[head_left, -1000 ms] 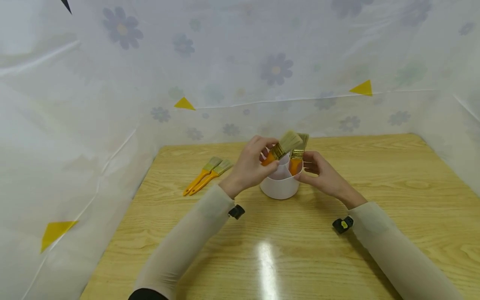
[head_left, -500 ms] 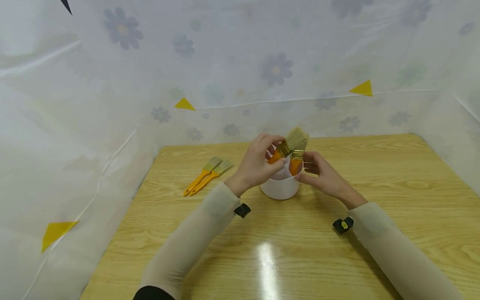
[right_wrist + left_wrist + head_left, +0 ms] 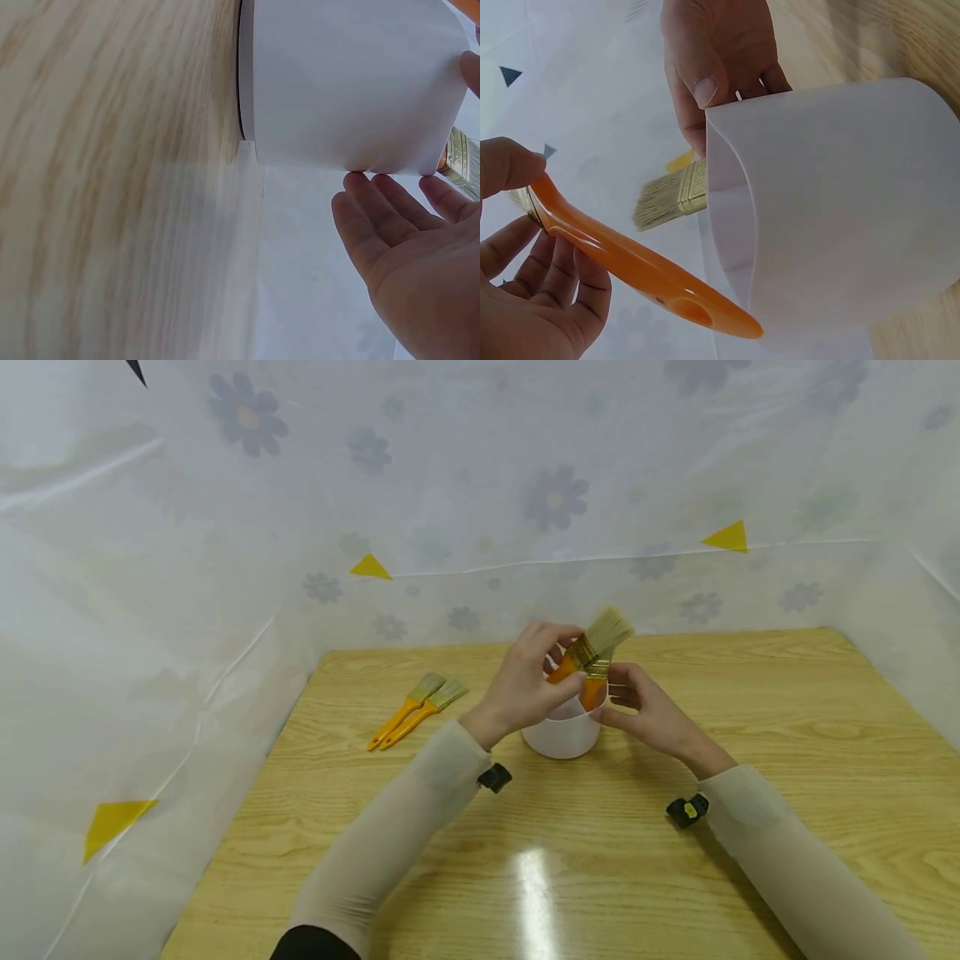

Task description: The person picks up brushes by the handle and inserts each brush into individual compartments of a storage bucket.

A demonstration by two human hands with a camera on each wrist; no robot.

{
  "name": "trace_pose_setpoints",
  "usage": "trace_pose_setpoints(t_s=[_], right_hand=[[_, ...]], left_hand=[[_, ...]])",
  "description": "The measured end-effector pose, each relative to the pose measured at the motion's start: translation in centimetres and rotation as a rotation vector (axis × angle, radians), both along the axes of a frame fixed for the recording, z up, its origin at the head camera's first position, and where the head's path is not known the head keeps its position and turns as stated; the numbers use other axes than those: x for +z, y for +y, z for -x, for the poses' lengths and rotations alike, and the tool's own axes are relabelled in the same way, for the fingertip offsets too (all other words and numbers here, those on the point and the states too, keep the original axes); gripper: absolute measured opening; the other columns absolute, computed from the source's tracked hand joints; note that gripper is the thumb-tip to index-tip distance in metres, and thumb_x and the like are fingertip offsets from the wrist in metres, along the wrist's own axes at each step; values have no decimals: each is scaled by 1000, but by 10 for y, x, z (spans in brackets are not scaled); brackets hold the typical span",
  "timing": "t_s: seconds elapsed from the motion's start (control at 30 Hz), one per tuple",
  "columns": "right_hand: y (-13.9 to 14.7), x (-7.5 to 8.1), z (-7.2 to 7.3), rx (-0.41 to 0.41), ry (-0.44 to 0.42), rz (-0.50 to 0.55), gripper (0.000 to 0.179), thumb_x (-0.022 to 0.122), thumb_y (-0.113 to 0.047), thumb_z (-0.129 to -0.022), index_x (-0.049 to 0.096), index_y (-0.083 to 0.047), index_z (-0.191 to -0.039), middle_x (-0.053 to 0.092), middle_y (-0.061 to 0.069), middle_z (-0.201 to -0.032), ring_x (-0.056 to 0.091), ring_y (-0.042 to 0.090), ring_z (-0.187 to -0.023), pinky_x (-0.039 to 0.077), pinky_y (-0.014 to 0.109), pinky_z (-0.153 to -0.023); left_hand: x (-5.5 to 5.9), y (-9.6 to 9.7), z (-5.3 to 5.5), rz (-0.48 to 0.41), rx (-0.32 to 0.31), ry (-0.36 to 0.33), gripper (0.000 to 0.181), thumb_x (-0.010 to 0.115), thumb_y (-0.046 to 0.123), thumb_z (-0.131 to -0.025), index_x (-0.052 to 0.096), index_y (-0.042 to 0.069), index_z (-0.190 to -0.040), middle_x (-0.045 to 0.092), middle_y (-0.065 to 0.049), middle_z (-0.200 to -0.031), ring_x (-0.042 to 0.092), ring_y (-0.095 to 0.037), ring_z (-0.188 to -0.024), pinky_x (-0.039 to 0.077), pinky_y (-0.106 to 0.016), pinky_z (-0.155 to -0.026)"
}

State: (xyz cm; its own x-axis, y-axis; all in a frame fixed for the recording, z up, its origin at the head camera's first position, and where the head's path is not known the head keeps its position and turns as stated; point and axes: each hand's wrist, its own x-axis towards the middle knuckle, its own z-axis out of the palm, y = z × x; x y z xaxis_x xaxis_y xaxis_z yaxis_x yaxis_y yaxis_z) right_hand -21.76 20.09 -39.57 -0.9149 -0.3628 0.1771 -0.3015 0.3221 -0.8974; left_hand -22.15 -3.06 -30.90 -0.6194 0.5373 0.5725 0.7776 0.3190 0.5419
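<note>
A white, divided cup-like holder (image 3: 561,740) stands upright on the table. My left hand (image 3: 525,683) pinches a paintbrush (image 3: 641,266) near its metal band, bristles up. Its orange handle slants down, and in the left wrist view the end overlaps the holder's rim; whether it touches cannot be told. A second paintbrush (image 3: 592,695) stands in the holder's right side, bristles above the rim, lower handle hidden. My right hand (image 3: 651,714) holds the holder's right side, thumb at the front near the rim, fingertips (image 3: 356,180) against the wall in the right wrist view.
Two more orange-handled paintbrushes (image 3: 416,710) lie side by side on the wooden table (image 3: 637,877), left of the holder. Flower-patterned white sheeting (image 3: 465,510) with yellow triangles rises behind the table and along its sides.
My left hand has shifted right and slightly up with its paintbrush, now over the holder, so the brush overlaps the standing one. The right hand and holder have stayed put.
</note>
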Motion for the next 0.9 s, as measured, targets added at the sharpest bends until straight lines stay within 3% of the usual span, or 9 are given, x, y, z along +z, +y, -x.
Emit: trace_pose_setpoints(t_s=[0.9], right_hand=[[1, -1, 0, 9, -8, 0, 65, 69, -22, -89, 32, -13, -141, 37, 8, -142, 40, 30, -129, 29, 53, -107]], left_hand=[[3, 10, 2, -43, -46, 28, 45, 67, 9, -86, 54, 3, -128, 53, -8, -108, 52, -13, -86, 48, -21, -73]])
